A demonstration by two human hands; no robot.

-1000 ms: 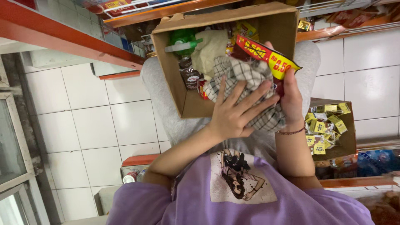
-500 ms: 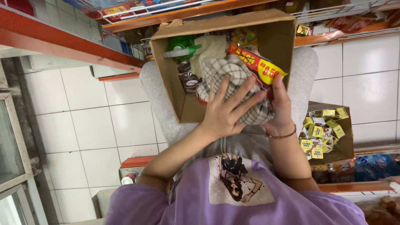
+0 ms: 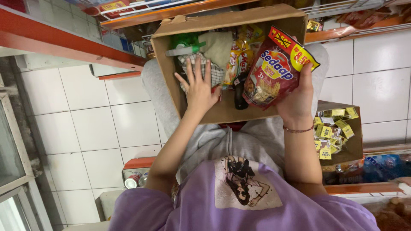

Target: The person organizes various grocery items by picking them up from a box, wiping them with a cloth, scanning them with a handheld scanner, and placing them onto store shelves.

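Red and yellow noodle packet (image 3: 276, 68) sits gripped in the right hand (image 3: 297, 100). The left hand (image 3: 199, 87), fingers spread flat, presses the checked cloth (image 3: 216, 72) inside the cardboard box (image 3: 171, 81). Holding things down keeps room for the packet.

Floor (image 3: 85, 128) is large white glossy tiles with grey grout, running across the left and the right side. Orange-red metal shelf rail (image 3: 64, 42) runs diagonally across the top left; a second orange shelf edge (image 3: 180, 10) at the top carries a white wire rack (image 3: 141, 5). Glass-fronted frame (image 3: 13, 162) sits at the left edge. Low orange shelf lip (image 3: 139, 162) near the floor, two drink cans (image 3: 136, 179) lying under it. Small open carton (image 3: 342, 137) of yellow sachets stands on the right, blue packets (image 3: 385, 164) just beside it. Light is even and indoor, no hard shadows.
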